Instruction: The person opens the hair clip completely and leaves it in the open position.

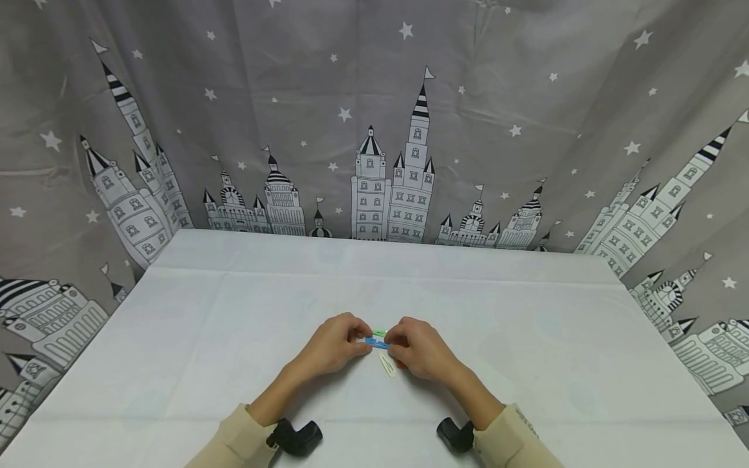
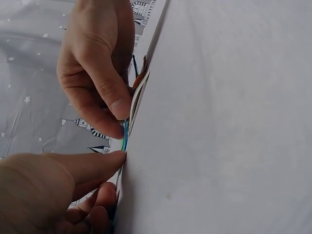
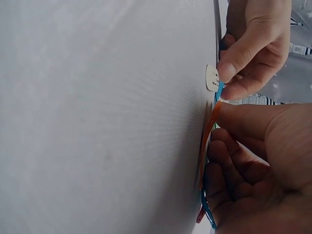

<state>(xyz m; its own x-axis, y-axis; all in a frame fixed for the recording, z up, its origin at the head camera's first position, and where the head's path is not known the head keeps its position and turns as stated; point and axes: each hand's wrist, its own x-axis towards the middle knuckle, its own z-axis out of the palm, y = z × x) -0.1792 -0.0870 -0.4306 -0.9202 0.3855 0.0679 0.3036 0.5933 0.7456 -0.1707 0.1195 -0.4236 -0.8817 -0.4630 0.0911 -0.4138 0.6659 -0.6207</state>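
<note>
Both hands meet over the middle of the white table, with a blue snap hair clip [image 1: 377, 342] between their fingertips. My left hand [image 1: 337, 343] pinches one end of it between thumb and fingers. The other end is pinched by my right hand [image 1: 422, 350], whose fingers hide part of it. Just beyond the blue clip lies a green hair clip [image 1: 379, 333]. A cream hair clip [image 1: 387, 364] rests on the table on the near side. Beside the right fingers, the right wrist view shows an orange hair clip [image 3: 209, 131], another blue clip [image 3: 208, 209] and a red clip [image 3: 200, 214].
The table [image 1: 234, 325] wears a white cloth with fold lines. Behind it hangs a grey curtain [image 1: 468, 97] printed with castles and stars. Black wrist devices [image 1: 298, 438] sit at both beige sleeve cuffs, close over the table's near part.
</note>
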